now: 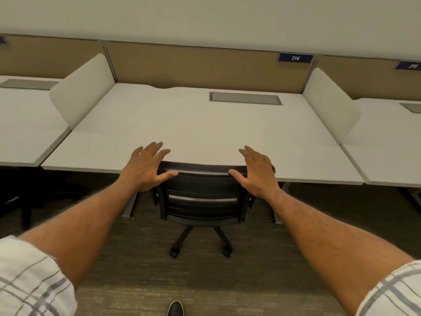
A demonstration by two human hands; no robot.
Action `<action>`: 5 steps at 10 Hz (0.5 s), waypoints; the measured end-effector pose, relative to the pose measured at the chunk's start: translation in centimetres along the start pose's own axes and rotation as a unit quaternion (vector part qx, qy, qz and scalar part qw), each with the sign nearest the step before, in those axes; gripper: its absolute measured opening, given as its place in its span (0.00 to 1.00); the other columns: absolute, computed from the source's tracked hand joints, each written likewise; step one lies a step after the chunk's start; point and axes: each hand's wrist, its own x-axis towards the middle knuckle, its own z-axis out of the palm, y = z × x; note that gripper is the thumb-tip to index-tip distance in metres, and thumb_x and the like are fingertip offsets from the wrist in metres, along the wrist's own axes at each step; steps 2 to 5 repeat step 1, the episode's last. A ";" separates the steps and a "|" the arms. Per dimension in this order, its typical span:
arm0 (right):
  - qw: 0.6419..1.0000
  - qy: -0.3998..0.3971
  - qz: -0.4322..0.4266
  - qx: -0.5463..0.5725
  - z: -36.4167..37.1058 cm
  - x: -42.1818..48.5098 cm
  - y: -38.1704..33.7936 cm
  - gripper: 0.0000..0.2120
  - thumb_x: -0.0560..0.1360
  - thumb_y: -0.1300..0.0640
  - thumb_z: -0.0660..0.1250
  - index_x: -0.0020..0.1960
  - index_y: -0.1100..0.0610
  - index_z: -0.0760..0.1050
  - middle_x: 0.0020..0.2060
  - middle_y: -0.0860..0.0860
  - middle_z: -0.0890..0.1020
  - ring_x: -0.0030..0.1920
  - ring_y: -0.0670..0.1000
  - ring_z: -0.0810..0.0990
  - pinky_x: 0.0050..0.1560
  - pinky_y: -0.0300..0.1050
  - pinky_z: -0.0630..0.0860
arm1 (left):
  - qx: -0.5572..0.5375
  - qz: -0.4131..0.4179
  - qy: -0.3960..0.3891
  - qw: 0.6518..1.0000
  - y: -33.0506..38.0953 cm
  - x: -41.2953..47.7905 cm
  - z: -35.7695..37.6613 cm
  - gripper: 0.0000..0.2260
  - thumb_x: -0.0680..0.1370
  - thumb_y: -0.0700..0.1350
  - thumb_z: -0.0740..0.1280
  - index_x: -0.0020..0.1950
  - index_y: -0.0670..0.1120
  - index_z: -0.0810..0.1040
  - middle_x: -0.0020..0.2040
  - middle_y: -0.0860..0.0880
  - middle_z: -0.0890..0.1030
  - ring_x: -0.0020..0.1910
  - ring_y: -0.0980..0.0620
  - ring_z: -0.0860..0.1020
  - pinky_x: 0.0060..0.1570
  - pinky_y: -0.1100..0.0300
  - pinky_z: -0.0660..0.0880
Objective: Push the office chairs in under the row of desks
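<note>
A black mesh-backed office chair [201,197] stands at the middle white desk [193,124], its seat under the desktop and its backrest top against the front edge. My left hand [145,167] rests on the left end of the backrest top, fingers spread, thumb along the rail. My right hand [256,171] sits at the right end the same way, fingers apart. Neither hand is wrapped around the rail. The chair's wheeled base [200,242] shows on the carpet below.
White desks continue left [25,124] and right [391,151], split by cream side screens [82,90] [330,101]. A tan back panel carries number plates 214 [295,57] and 215. A dark shape sits under the left desk [18,197]. My shoe tip [175,309] is on the carpet.
</note>
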 end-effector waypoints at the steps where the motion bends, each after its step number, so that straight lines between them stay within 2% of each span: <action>1: 1.000 0.016 -0.016 0.008 0.2 -1.3 -1.0 0.37 0.80 0.36 0.64 0.81 0.53 0.58 0.82 0.55 0.57 0.81 0.57 0.56 0.80 0.62 0.50 | 0.012 -0.009 0.028 0.999 0.9 -3.0 0.1 0.41 0.76 0.75 0.51 0.81 0.50 0.59 0.83 0.45 0.56 0.82 0.45 0.53 0.79 0.41 0.53; 5: 1.000 0.016 -0.016 0.008 0.2 -1.3 -1.0 0.37 0.80 0.36 0.64 0.81 0.53 0.58 0.82 0.55 0.57 0.81 0.57 0.56 0.80 0.62 0.50 | 0.012 -0.009 0.028 0.999 0.9 -3.0 0.1 0.41 0.76 0.75 0.51 0.81 0.50 0.59 0.83 0.45 0.56 0.82 0.45 0.53 0.79 0.41 0.53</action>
